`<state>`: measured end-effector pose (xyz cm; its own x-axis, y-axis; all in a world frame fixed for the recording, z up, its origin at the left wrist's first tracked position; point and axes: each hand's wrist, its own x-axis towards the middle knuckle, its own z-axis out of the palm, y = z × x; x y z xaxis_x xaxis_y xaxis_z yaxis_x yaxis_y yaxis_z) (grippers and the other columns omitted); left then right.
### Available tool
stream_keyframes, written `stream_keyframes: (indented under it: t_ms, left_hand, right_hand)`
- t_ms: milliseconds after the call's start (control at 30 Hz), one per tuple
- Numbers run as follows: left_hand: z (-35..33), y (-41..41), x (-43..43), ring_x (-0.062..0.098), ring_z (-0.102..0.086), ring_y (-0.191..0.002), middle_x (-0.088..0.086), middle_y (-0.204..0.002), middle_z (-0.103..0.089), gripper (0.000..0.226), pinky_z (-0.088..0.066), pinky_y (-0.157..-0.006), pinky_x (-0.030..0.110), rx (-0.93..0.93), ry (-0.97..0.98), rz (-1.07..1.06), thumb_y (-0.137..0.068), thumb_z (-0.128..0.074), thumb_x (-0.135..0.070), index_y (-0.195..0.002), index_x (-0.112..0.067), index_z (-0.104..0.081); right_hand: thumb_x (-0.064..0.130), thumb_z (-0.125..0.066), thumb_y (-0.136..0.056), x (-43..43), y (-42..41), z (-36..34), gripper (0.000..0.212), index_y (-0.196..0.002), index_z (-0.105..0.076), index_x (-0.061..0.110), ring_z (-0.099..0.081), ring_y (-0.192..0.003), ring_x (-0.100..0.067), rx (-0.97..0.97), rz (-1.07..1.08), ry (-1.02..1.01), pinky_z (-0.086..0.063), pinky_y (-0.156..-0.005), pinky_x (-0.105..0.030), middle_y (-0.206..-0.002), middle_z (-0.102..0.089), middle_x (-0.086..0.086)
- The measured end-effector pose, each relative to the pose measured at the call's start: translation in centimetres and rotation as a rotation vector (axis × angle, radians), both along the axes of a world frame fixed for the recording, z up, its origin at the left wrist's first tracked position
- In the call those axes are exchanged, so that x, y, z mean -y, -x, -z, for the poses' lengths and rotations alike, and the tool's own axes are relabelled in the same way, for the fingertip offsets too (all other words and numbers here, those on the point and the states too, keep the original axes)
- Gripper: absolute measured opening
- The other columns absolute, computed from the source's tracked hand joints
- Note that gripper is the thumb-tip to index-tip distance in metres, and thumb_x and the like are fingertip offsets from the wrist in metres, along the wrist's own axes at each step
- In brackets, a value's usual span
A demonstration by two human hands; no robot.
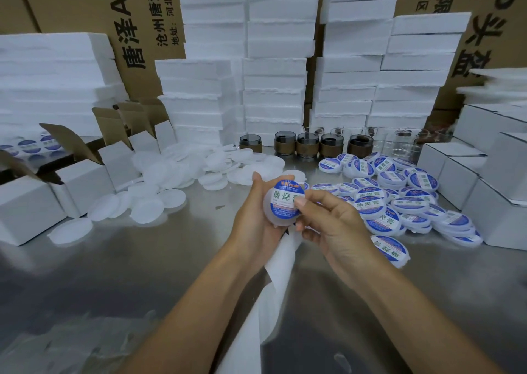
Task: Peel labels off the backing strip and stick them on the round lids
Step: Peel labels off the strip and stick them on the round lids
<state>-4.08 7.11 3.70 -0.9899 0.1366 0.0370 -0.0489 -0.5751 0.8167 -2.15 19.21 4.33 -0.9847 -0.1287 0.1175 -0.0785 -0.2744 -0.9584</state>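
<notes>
My left hand (253, 225) grips a round white lid (275, 217) above the middle of the metal table (142, 259). A blue and white round label (286, 199) lies on the lid's face. My right hand (328, 222) presses its thumb on the label's right edge, fingers curled beside the lid. The white backing strip (273, 276) hangs down from under my left hand and trails toward the near edge. Plain white lids (176, 179) lie in a heap at the left. Labelled lids (405, 199) are piled at the right.
Small white cartons (85, 182) with open flaps stand at the left, closed ones (484, 182) at the right. Dark jars (308, 145) and clear glass jars (405, 142) line the back, in front of white foam stacks (273, 74) and brown cardboard boxes.
</notes>
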Motion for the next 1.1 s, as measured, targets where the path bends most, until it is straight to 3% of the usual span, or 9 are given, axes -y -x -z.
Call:
stream_keyframes:
  t_ms: [133,367,600,700,867,1000,1100]
  left_hand:
    - [0.18,0.06,0.09,0.023,-0.066,-0.086,0.009,-0.089,-0.072,0.061,-0.053,-0.078,0.034,0.001,-0.034,0.007,-0.096,-0.019,-0.053,-0.102,-0.010,-0.062]
    - [0.50,0.35,-0.10,0.023,-0.067,-0.086,0.009,-0.090,-0.071,0.061,-0.054,-0.060,0.028,0.014,-0.046,0.001,-0.096,-0.020,-0.053,-0.097,-0.010,-0.063]
    - [0.61,0.52,-0.05,0.022,-0.067,-0.087,0.009,-0.093,-0.071,0.058,-0.055,-0.067,0.029,0.004,-0.030,0.013,-0.096,-0.023,-0.051,-0.096,-0.010,-0.064]
    - [0.61,0.40,-0.13,0.021,-0.068,-0.085,0.008,-0.093,-0.071,0.047,-0.055,-0.069,0.029,-0.003,0.008,0.020,-0.092,-0.035,-0.048,-0.096,-0.011,-0.063]
    - [0.53,0.13,-0.09,0.020,-0.067,-0.086,0.009,-0.095,-0.071,0.029,-0.053,-0.075,0.030,-0.081,0.000,0.061,-0.074,-0.055,-0.022,-0.099,-0.010,-0.064]
    - [0.61,0.10,-0.02,0.024,-0.066,-0.092,0.012,-0.100,-0.070,0.040,-0.050,-0.088,0.036,-0.096,-0.035,0.088,-0.063,-0.050,-0.006,-0.101,-0.008,-0.063]
    - [0.72,0.21,-0.04,0.024,-0.068,-0.089,0.012,-0.097,-0.071,0.038,-0.054,-0.080,0.033,-0.099,-0.017,0.073,-0.073,-0.039,0.005,-0.101,-0.007,-0.063]
  right_hand:
    - [0.012,-0.066,-0.081,0.20,-0.11,-0.09,0.009,-0.074,-0.064,0.018,-0.050,-0.045,-0.006,0.004,0.032,-0.010,-0.037,-0.059,-0.025,-0.055,-0.062,0.001]
    - [0.011,-0.069,-0.079,0.39,-0.18,-0.21,0.011,-0.072,-0.063,0.017,-0.046,-0.040,-0.005,0.042,0.092,-0.043,-0.040,-0.048,-0.017,-0.053,-0.061,-0.002]
    - [0.012,-0.072,-0.078,0.32,-0.13,-0.26,0.008,-0.074,-0.065,0.016,-0.048,-0.040,-0.005,0.090,0.140,-0.090,-0.043,-0.043,-0.015,-0.057,-0.064,-0.004]
    - [0.012,-0.072,-0.078,0.34,-0.07,-0.26,0.010,-0.072,-0.065,0.016,-0.048,-0.039,-0.006,0.105,0.159,-0.097,-0.041,-0.042,-0.016,-0.054,-0.062,-0.003]
    - [0.010,-0.071,-0.079,0.29,-0.14,-0.30,0.007,-0.075,-0.066,0.013,-0.051,-0.040,-0.007,0.119,0.144,-0.077,-0.046,-0.046,-0.019,-0.058,-0.064,-0.005]
    - [0.008,-0.070,-0.079,0.33,-0.17,-0.34,0.007,-0.077,-0.064,0.010,-0.052,-0.041,-0.007,0.134,0.139,-0.056,-0.049,-0.048,-0.019,-0.057,-0.064,-0.004]
    - [0.008,-0.070,-0.079,0.29,-0.15,-0.36,0.006,-0.081,-0.064,0.007,-0.055,-0.043,-0.007,0.142,0.134,-0.051,-0.051,-0.051,-0.020,-0.056,-0.065,-0.003]
